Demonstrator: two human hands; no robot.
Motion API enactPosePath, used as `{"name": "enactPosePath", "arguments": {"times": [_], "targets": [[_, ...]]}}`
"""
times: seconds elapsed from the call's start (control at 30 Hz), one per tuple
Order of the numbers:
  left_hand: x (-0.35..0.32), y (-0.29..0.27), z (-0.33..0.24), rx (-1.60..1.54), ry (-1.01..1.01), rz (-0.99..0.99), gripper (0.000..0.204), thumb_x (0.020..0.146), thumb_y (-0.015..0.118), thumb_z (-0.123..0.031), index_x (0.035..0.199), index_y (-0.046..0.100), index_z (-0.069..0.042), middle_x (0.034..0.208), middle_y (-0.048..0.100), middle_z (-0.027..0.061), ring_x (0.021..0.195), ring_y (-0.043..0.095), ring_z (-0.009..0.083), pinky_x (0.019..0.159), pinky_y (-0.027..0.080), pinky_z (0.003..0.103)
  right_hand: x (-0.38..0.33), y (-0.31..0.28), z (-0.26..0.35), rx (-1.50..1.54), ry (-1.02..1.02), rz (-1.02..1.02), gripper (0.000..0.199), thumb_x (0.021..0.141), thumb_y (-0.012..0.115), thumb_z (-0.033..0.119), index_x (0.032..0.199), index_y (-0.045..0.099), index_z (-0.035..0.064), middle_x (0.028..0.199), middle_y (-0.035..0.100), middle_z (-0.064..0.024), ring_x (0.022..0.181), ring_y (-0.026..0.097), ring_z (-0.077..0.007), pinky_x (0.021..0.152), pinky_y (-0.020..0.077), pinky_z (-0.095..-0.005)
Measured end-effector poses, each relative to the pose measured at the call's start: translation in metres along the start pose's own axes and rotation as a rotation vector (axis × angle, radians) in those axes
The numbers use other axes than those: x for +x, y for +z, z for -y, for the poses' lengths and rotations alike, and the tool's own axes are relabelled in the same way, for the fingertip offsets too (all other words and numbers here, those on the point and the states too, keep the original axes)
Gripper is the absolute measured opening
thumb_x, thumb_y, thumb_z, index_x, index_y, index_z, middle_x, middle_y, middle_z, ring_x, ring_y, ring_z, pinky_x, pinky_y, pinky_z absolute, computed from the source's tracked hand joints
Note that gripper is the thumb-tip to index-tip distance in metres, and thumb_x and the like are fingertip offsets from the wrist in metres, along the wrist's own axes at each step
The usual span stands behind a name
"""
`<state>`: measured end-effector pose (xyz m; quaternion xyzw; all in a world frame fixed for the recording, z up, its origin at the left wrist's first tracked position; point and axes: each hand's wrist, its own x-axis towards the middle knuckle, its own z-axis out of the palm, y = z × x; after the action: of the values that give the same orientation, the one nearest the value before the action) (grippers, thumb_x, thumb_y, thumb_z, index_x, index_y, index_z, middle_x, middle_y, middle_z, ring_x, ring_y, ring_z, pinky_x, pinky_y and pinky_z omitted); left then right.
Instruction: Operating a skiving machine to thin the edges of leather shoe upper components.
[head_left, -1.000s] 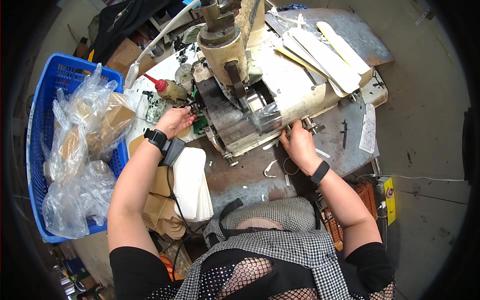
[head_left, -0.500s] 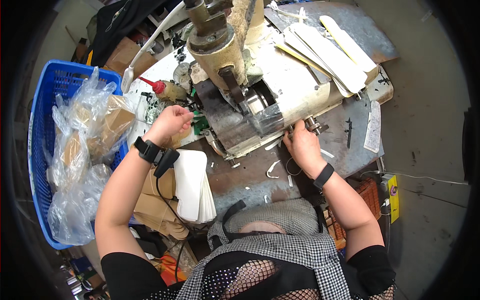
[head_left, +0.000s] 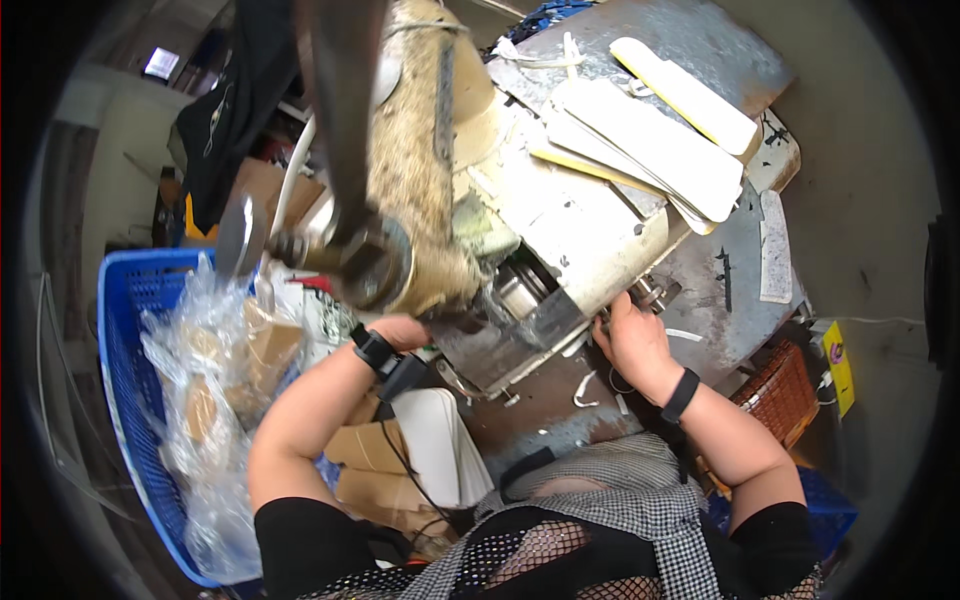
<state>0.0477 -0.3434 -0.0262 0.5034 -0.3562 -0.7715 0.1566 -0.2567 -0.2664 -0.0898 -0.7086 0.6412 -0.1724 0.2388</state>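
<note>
Left hand (head_left: 402,332): its fingers now going out of my sight behind the press head (head_left: 435,282), so I'm not able to tell its grip; right hand (head_left: 640,345): staying beside the metal knob (head_left: 655,292), grip also unclear; cream machine (head_left: 605,245): standing back from the surface's (head_left: 735,328) near edge

left hand (head_left: 398,333) now partly hidden behind machine head (head_left: 432,272), view shifted
</note>
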Motion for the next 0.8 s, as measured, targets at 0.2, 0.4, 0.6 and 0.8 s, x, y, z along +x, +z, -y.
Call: {"name": "enactPosePath", "arguments": {"times": [0.2, 0.4, 0.6, 0.8], "targets": [[-0.015, -0.033, -0.016, 0.169, -0.033, 0.092, 0.04, 0.088, 0.06, -0.008, 0.127, 0.053, -0.003, 0.127, 0.056, 0.0092, 0.118, 0.051, 0.0216, 0.103, 0.037, 0.032, -0.001, 0.001, 0.0, 0.017, -0.014, -0.001, 0.028, 0.082, 0.062, 0.02, 0.09, 0.044, 0.0007, 0.064, 0.06, -0.0174, 0.056, 0.062, -0.0346, 0.051, 0.0524, -0.0433], [-0.069, -0.138, -0.035, 0.264, -0.03, 0.188, 0.041, 0.088, 0.06, -0.009, 0.127, 0.053, -0.003, 0.127, 0.056, 0.0091, 0.118, 0.05, 0.0217, 0.103, 0.037, 0.033, -0.001, 0.002, 0.0, 0.019, -0.01, -0.038, 0.028, 0.081, 0.063, 0.019, 0.091, 0.044, 0.0006, 0.065, 0.06, -0.0166, 0.055, 0.062, -0.0333, 0.051, 0.0526, -0.0426], [-0.147, -0.258, -0.054, 0.314, 0.007, 0.21, 0.042, 0.087, 0.06, -0.009, 0.128, 0.052, -0.003, 0.128, 0.055, 0.0089, 0.119, 0.049, 0.0218, 0.103, 0.036, 0.033, 0.001, 0.001, 0.002, -0.012, -0.025, -0.047, 0.028, 0.081, 0.063, 0.019, 0.09, 0.044, 0.0002, 0.062, 0.06, -0.0161, 0.054, 0.062, -0.0325, 0.05, 0.0523, -0.0421], [0.001, -0.011, 0.014, 0.373, 0.059, 0.208, 0.043, 0.087, 0.06, -0.01, 0.128, 0.052, -0.003, 0.129, 0.054, 0.0088, 0.12, 0.049, 0.0219, 0.104, 0.036, 0.033, 0.0, 0.001, 0.002, -0.005, -0.045, -0.05, 0.028, 0.081, 0.063, 0.019, 0.088, 0.044, 0.0002, 0.061, 0.059, -0.0159, 0.053, 0.061, -0.0325, 0.05, 0.052, -0.0424]]}}
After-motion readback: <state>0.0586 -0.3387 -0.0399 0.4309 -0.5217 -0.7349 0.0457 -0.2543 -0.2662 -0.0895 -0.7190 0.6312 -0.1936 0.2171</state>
